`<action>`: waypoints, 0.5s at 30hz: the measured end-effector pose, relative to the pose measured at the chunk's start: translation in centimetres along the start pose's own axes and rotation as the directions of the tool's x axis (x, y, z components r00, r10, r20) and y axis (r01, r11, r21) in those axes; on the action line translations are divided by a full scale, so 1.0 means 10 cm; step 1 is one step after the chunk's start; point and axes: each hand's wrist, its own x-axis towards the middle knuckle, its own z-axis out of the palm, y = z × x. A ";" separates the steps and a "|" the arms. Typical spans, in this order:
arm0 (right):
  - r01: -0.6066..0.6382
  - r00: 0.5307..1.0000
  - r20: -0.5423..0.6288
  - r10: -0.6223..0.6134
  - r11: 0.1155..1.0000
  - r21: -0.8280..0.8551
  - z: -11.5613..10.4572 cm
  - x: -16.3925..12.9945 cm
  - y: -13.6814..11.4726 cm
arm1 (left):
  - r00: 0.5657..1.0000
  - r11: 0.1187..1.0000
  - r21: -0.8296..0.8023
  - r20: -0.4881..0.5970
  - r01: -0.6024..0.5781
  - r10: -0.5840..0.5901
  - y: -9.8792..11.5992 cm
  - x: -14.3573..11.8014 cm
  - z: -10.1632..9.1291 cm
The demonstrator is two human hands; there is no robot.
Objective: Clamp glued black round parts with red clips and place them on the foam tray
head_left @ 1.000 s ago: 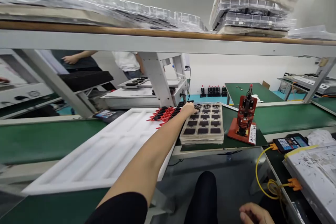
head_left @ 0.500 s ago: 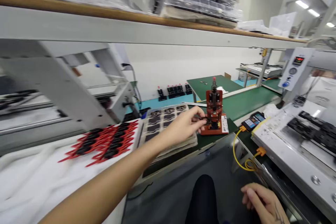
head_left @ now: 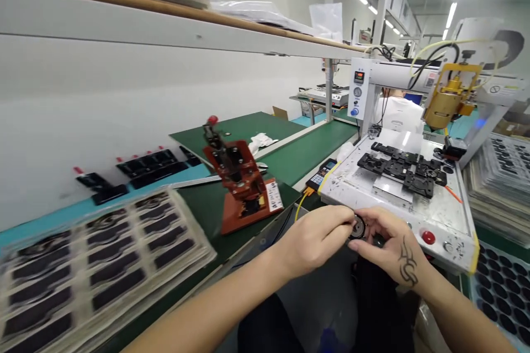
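Your two hands meet in the lower middle of the frame, just in front of the white machine. Your left hand (head_left: 312, 240) pinches a small round black part (head_left: 358, 226) with a shiny middle, and your right hand (head_left: 389, 248) holds it from the other side. Both hands grip it with the fingertips, likely so you can see its face and turn it.

The part is up in the air, between your hands, not on the desk (head_left: 265, 171).

To the left stands a red press tool (head_left: 240, 179) with a lever, close enough to reach. In the lower left lies a stack of trays (head_left: 99, 256) with dark parts in rows. Right of your hands, the white machine (head_left: 403, 201) carries black holders on top and a red button (head_left: 428, 237) at its front.
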 end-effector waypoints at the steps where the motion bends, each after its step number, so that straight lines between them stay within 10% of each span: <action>1: -0.005 1.000 -0.019 0.005 1.000 -0.006 -0.05 0.00 0.02 | 1.000 1.000 0.009 0.020 -0.008 0.007 0.00 0.07 0.05; 10: -0.103 0.955 -0.296 0.028 0.964 -0.243 -0.87 -0.17 0.26 | 0.990 0.990 -0.039 0.027 -0.138 0.139 -0.22 0.84 0.70; 15: -0.237 0.852 -0.524 0.000 0.892 -0.384 -1.56 -0.35 0.41 | 0.967 0.995 -0.063 0.245 0.080 -0.063 -0.57 1.86 1.07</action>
